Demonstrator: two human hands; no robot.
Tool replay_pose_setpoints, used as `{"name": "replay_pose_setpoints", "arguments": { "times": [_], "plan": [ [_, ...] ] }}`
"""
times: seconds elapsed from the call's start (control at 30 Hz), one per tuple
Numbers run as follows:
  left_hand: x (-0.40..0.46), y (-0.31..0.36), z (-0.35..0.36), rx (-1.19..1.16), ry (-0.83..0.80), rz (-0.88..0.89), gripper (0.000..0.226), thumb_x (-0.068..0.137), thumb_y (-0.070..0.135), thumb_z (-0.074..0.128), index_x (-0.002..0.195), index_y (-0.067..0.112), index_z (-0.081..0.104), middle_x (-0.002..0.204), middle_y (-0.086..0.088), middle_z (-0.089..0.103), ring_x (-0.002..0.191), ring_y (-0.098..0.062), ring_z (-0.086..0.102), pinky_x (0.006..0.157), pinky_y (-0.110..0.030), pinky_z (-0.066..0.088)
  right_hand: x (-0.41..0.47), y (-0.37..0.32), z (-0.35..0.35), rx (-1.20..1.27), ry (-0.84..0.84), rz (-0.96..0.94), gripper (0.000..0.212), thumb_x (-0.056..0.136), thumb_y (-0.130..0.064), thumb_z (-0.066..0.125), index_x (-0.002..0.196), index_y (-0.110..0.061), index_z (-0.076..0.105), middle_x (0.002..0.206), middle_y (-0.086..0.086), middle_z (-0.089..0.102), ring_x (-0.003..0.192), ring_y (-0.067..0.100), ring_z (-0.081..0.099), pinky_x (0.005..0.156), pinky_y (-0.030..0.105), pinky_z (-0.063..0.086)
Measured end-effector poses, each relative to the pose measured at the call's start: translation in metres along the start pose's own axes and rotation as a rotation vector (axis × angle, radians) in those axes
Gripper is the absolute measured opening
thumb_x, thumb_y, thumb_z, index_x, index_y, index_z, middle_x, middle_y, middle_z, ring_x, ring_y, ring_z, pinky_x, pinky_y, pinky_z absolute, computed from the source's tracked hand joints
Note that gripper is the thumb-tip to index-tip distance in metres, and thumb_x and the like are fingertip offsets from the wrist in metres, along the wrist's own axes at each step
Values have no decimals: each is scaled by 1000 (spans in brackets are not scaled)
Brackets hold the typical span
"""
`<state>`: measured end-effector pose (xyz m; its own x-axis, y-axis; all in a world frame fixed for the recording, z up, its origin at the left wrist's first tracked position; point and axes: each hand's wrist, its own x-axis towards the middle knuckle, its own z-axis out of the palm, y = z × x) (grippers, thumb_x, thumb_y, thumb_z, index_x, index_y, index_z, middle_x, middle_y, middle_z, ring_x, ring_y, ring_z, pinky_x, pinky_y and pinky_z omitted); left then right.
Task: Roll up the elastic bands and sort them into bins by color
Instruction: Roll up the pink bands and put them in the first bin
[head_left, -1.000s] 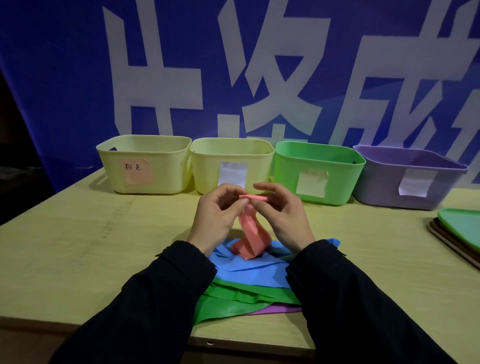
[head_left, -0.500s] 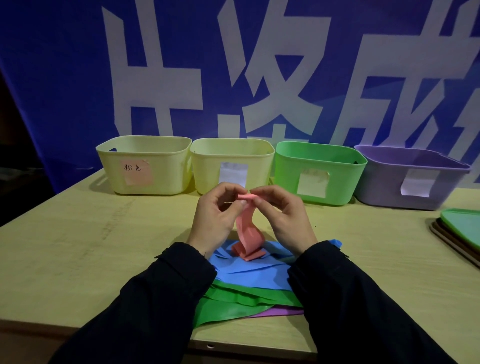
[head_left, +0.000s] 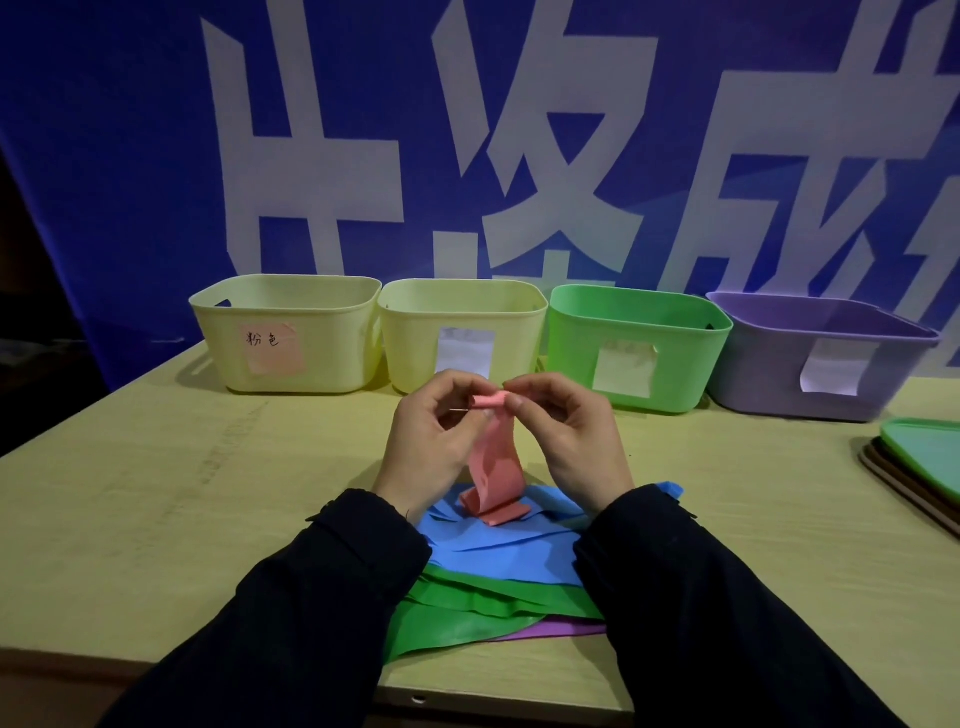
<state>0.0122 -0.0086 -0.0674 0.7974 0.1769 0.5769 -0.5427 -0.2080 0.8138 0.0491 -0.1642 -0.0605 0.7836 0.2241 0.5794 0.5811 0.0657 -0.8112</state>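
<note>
A pink elastic band (head_left: 494, 462) hangs between my hands, its top end curled into a small roll. My left hand (head_left: 428, 441) and my right hand (head_left: 574, 436) both pinch that roll at its ends, above the table. The band's lower end lies folded on a pile of flat bands: blue bands (head_left: 498, 551) on top, green bands (head_left: 467, 613) under them, a purple band (head_left: 561, 631) at the bottom. Behind stand four bins: a yellow bin with a pink label (head_left: 291, 306), a second yellow bin (head_left: 415, 332), a green bin (head_left: 675, 332) and a purple bin (head_left: 769, 374).
The wooden table (head_left: 156, 493) stretches left and right of the pile. A stack of trays with a green one on top (head_left: 924, 457) sits at the right edge. A blue banner with white characters (head_left: 156, 156) hangs behind the bins.
The flat top end of the pink band has been curled into a small roll between my fingertips. The hanging part has grown a little shorter and its lower fold has shifted.
</note>
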Motion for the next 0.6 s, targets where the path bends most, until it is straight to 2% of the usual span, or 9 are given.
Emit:
{"name": "replay_pose_setpoints", "arguments": {
  "times": [0.13,0.27,0.33,0.4,0.47,0.53,0.6],
  "plan": [
    [-1,1,1,-49,-9,-21,18,87,15,77,102,11,69,95,-6,74,92,-26,72,82,-39,59,0,0,-1,-2,20,-34,18,89,-4,73,91,-22,73,87,0,75,85,11,70,81,26,54],
    [1,1,2,-69,46,-33,11,90,7,75,100,10,70,90,-7,75,87,-21,73,82,-37,58,-1,0,1,31,2,-30,16,90,-5,73,98,-19,73,91,0,76,89,14,71,82,29,53],
    [0,2,0,-55,42,-13,11,90,5,74,99,9,70,92,-8,75,90,-22,73,85,-40,59,-2,-2,2,82,-7,0,17,92,-7,72,106,-17,72,94,0,77,93,14,72,82,27,55],
    [0,1,0,-31,35,-1,14,89,7,76,101,9,69,94,-7,74,93,-23,73,86,-43,60,-1,-2,2,69,11,1,14,92,-7,72,100,-18,73,89,-1,77,88,10,71,79,26,54],
    [0,1,1,14,74,4,20,87,16,78,102,15,65,95,-2,71,91,-17,70,81,-35,58,-1,-1,1,8,64,-42,15,91,-5,72,95,-19,74,89,-2,77,87,10,71,80,27,55],
    [0,2,-2,79,134,11,16,90,24,76,91,15,63,79,-2,63,74,-13,60,68,-31,51,0,-1,-1,-43,130,-113,15,91,-6,73,99,-19,75,94,-3,77,93,13,73,86,32,57],
    [0,3,-3,72,119,-15,28,97,30,66,79,8,66,64,-4,58,62,-13,54,60,-30,45,0,-3,-2,-132,168,-208,15,91,-9,74,104,-16,73,99,-6,76,97,13,72,89,32,57]
  ]
}}
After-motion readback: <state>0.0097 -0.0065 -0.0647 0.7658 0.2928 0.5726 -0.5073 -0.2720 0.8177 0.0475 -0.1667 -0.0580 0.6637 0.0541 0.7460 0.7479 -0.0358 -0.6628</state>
